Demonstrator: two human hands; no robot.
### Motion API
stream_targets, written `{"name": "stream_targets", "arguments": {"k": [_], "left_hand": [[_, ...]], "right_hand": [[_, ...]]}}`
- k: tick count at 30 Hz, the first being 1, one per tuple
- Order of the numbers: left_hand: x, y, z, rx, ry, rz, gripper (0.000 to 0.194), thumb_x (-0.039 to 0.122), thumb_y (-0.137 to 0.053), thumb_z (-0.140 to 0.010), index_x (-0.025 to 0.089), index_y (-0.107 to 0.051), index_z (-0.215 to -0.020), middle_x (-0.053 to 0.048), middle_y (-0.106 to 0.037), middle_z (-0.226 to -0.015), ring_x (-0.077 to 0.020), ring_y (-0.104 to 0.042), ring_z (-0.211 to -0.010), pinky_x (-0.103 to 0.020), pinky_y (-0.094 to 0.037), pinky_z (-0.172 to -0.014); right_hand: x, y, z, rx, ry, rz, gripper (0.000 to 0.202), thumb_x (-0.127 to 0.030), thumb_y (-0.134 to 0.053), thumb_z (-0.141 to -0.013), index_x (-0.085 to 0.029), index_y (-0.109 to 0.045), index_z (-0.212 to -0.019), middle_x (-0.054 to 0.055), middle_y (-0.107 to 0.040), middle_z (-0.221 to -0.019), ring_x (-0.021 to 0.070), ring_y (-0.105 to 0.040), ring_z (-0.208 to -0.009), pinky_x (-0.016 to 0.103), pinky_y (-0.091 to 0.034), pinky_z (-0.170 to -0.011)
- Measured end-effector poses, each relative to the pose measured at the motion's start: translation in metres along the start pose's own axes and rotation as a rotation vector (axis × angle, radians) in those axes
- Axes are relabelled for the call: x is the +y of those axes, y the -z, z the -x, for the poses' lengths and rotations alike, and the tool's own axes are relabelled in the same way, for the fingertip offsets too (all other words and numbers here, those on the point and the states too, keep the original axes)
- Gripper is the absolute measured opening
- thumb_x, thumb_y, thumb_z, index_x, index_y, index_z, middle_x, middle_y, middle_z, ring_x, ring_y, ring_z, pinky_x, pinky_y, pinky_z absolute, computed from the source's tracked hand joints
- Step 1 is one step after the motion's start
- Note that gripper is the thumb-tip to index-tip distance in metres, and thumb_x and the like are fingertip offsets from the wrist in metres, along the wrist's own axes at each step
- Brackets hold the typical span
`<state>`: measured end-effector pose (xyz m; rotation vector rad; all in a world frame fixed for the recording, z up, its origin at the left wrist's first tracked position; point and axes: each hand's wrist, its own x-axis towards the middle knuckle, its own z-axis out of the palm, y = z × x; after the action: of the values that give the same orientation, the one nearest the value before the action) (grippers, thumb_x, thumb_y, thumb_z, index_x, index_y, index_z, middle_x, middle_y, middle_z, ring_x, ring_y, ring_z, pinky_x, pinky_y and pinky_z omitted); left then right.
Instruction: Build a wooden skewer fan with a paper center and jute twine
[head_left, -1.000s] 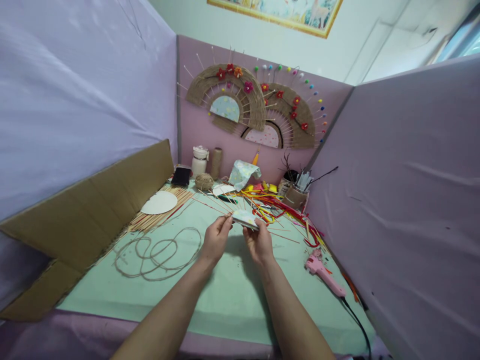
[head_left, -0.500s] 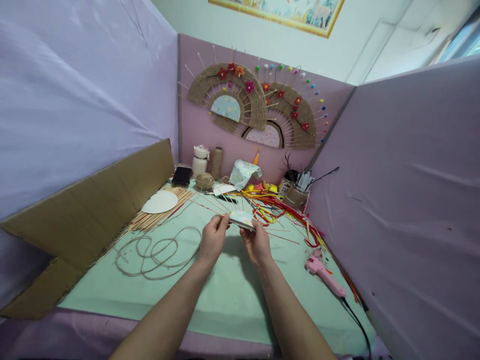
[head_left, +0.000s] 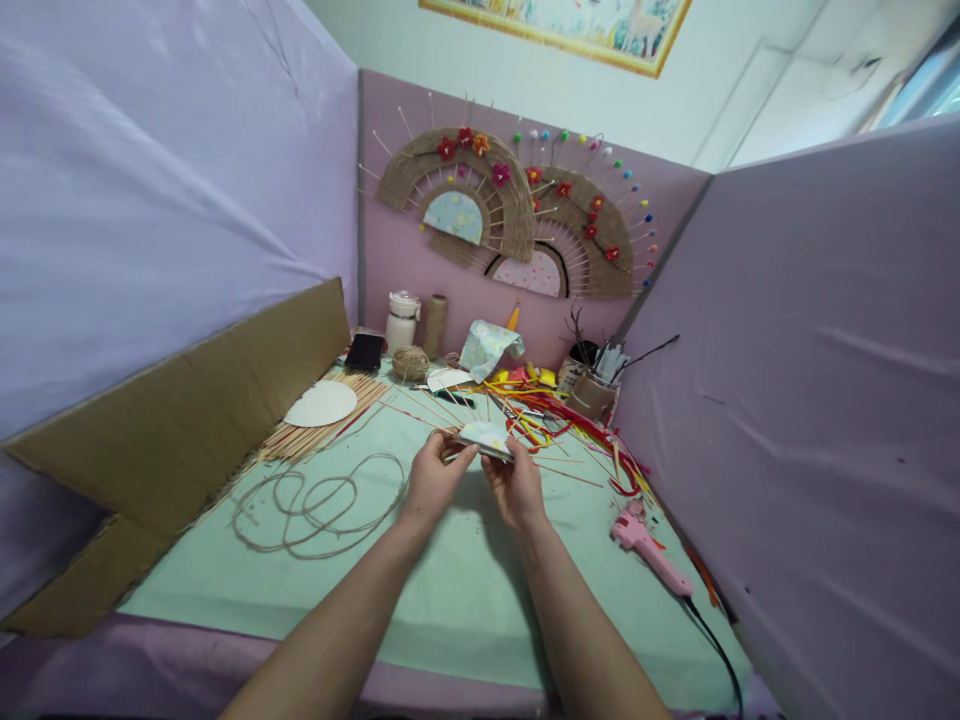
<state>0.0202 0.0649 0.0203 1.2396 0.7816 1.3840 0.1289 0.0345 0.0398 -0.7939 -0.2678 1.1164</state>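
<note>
Both hands meet above the middle of the green table top [head_left: 465,590]. My left hand [head_left: 435,476] and my right hand [head_left: 517,488] pinch the two sides of a small patterned half-disc of card [head_left: 486,437] with thin wooden sticks fanning out from it. The piece is held nearly flat, a little above the table. A loose coil of jute twine [head_left: 315,500] lies on the table left of my left hand.
A pink glue gun [head_left: 649,550] with a black cord lies at the right. Wooden sticks [head_left: 315,435] and a white half-disc [head_left: 321,404] lie left. Coloured strips [head_left: 570,420], a twine ball [head_left: 409,362], jars and a tool cup [head_left: 591,392] crowd the back. Cardboard [head_left: 187,420] leans on the left wall.
My left fingers have shifted closer under the half-disc's left edge, and the piece now sits slightly lower and flatter. Little else has moved.
</note>
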Motion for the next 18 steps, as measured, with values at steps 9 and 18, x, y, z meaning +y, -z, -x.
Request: {"name": "stream_targets", "arguments": {"k": [9, 18], "left_hand": [[-0.0010, 0.0032, -0.0019, -0.005, 0.008, -0.045, 0.029, 0.042, -0.069, -0.075, 0.017, -0.064, -0.089, -0.005, -0.071, -0.090, -0.0198, -0.066, -0.086, -0.034, -0.053, -0.081], [0.0049, 0.0005, 0.0008, 0.014, 0.039, 0.032, 0.029, 0.046, -0.066, -0.077, 0.017, -0.064, -0.082, -0.004, -0.069, -0.087, -0.0181, -0.065, -0.085, -0.033, -0.055, -0.079]], "right_hand": [[0.0020, 0.0041, -0.0012, -0.033, 0.033, 0.027, 0.010, -0.022, -0.066, -0.075, -0.017, -0.063, -0.083, -0.001, -0.070, -0.076, 0.0105, -0.065, -0.066, 0.017, -0.056, -0.052], [0.0031, 0.0064, -0.0031, -0.042, 0.039, 0.050, 0.015, -0.025, -0.067, -0.074, -0.017, -0.062, -0.085, 0.000, -0.070, -0.079, 0.0115, -0.064, -0.067, 0.018, -0.055, -0.051]]}}
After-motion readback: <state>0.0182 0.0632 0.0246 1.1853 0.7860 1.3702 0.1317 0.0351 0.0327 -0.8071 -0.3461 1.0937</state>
